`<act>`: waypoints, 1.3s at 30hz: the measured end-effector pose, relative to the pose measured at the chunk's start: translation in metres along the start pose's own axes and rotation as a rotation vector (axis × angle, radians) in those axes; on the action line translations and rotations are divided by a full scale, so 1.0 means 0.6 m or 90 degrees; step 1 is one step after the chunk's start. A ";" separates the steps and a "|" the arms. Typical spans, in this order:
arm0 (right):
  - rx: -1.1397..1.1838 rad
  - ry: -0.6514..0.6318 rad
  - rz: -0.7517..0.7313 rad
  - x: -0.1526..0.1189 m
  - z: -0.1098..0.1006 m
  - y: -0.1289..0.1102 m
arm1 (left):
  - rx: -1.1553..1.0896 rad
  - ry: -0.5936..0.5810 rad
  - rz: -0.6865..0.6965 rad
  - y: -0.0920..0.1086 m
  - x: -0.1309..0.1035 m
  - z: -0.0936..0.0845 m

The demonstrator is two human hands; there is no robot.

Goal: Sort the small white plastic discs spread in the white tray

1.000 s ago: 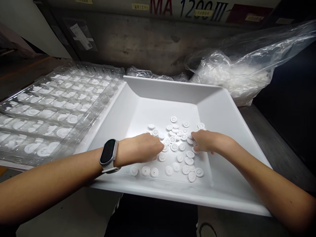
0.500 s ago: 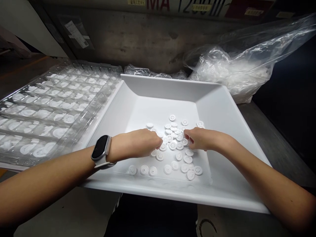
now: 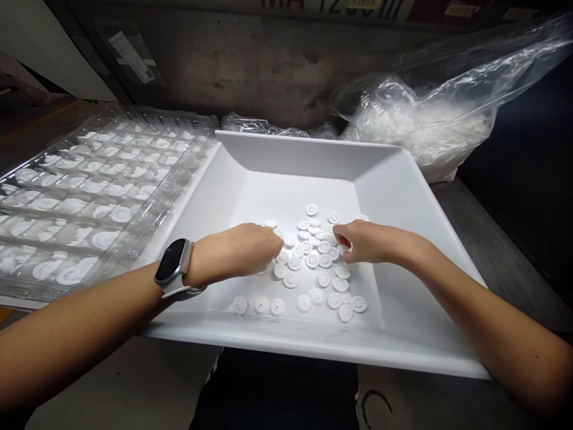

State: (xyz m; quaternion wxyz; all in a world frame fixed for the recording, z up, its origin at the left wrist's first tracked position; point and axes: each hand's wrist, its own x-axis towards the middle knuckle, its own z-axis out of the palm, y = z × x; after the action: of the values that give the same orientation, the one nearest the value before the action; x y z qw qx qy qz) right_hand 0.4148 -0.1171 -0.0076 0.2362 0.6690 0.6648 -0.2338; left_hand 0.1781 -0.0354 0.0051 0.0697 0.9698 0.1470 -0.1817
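Note:
Several small white spoked discs [image 3: 312, 260] lie loose on the floor of a white tray [image 3: 286, 197], bunched between my hands, with more near the tray's front edge. My left hand [image 3: 246, 248], with a watch [image 3: 173, 263] on its wrist, hovers at the left side of the bunch, its fingers curled together and turned away; what they hold, if anything, is hidden. At the right side, my right hand [image 3: 358, 242] has thumb and index finger curved with a gap between them, next to the discs; its other fingers are folded under.
Clear compartment trays [image 3: 89, 197] filled with white parts stand to the left, against the white tray. Behind the right rear corner sits a large clear bag [image 3: 416, 131] of white parts. A dark metal wall [image 3: 250, 65] rises at the back.
My left hand has moved a little left, away from the middle of the discs. The thumb and index finger of my right hand now show a wider gap. The view has shifted slightly.

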 end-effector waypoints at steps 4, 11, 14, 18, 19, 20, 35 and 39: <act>0.025 0.004 -0.017 -0.001 -0.004 0.002 | -0.020 0.004 -0.023 -0.001 -0.005 -0.006; 0.046 -0.016 -0.011 -0.002 -0.008 -0.001 | -0.156 -0.107 0.016 0.020 -0.007 -0.008; 0.043 -0.029 0.014 -0.004 -0.011 0.003 | -0.192 -0.196 0.015 0.031 -0.009 -0.005; 0.040 -0.028 0.053 -0.004 -0.013 0.020 | -0.197 -0.285 -0.018 0.045 -0.010 0.001; 0.040 -0.025 0.063 -0.005 -0.014 0.024 | -0.192 -0.300 -0.022 0.048 -0.010 0.003; 0.040 -0.022 0.073 -0.005 -0.015 0.029 | -0.186 -0.313 -0.025 0.051 -0.009 0.005; 0.071 -0.021 0.106 -0.015 -0.026 0.034 | -0.002 -0.227 -0.016 0.052 -0.001 0.028; 0.075 -0.026 0.106 -0.015 -0.026 0.032 | 0.037 -0.205 -0.026 0.060 0.001 0.022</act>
State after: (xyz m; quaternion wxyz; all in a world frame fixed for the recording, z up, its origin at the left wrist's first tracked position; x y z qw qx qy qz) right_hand 0.4341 -0.1141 0.0103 0.2285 0.7295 0.5875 -0.2654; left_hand 0.1858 -0.0719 -0.0042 0.0603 0.9265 0.1485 -0.3406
